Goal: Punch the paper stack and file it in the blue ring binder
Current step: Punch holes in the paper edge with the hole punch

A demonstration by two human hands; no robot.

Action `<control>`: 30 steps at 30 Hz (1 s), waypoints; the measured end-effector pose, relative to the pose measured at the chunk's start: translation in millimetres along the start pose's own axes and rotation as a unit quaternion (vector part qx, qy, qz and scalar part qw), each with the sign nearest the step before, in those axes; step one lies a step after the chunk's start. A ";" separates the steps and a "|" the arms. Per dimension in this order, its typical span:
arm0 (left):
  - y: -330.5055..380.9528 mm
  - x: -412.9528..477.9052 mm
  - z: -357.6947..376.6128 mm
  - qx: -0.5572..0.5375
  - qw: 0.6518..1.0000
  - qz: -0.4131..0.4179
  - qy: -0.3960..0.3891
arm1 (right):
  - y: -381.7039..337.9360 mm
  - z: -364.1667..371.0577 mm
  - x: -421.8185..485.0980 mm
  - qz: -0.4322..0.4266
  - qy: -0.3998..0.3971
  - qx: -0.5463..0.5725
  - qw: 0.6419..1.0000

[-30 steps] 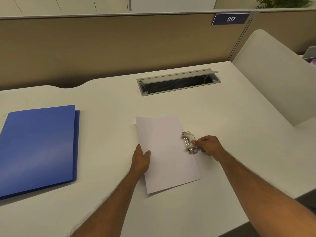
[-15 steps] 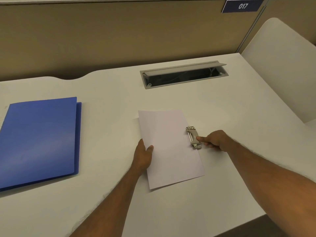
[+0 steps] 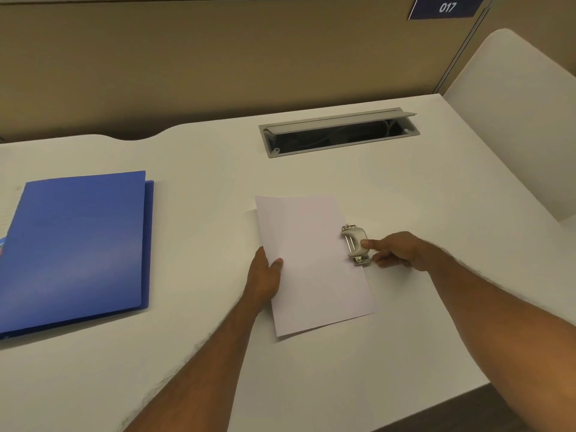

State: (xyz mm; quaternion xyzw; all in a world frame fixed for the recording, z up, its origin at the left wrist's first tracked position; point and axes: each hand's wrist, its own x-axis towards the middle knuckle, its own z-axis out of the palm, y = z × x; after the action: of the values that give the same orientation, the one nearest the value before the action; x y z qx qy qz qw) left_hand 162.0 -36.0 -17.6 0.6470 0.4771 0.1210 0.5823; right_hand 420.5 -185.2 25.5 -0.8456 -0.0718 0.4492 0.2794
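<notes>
A white paper stack point(image 3: 308, 260) lies flat in the middle of the desk. A small grey and metal hole punch point(image 3: 354, 244) sits over the stack's right edge. My right hand point(image 3: 394, 251) is beside it, thumb and fingers on the punch's right side. My left hand point(image 3: 265, 277) holds the stack's left edge, thumb on top of the paper. The blue ring binder point(image 3: 74, 244) lies closed at the left of the desk, apart from both hands.
An open grey cable tray point(image 3: 338, 132) is sunk into the white desk point(image 3: 436, 198) behind the paper. A tan partition point(image 3: 218, 57) runs along the back, with a white divider panel point(image 3: 511, 120) at the right. The desk's front edge falls off at lower right.
The view has tilted down slightly. My right hand has eased its grip, fingers now extended against the punch's side. Paper and left hand stay put.
</notes>
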 end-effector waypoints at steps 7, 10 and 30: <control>-1.2 -3.0 1.5 -0.006 1.000 0.003 0.013 | 14.7 14.7 -4.1 -0.104 0.027 0.074 0.991; -0.5 -3.7 1.0 -0.006 1.000 0.003 0.021 | 16.9 26.0 -9.6 -0.140 0.046 0.105 0.984; -6.7 -9.3 -43.3 -0.025 0.998 -0.012 0.061 | 44.3 123.7 -71.7 -0.488 0.130 -0.158 0.849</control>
State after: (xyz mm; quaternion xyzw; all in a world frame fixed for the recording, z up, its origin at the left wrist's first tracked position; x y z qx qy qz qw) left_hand 123.1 -16.4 -7.1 0.6176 0.5163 0.1649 0.5699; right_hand 273.8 -198.4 -1.2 -0.7851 -0.5077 0.1240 0.3323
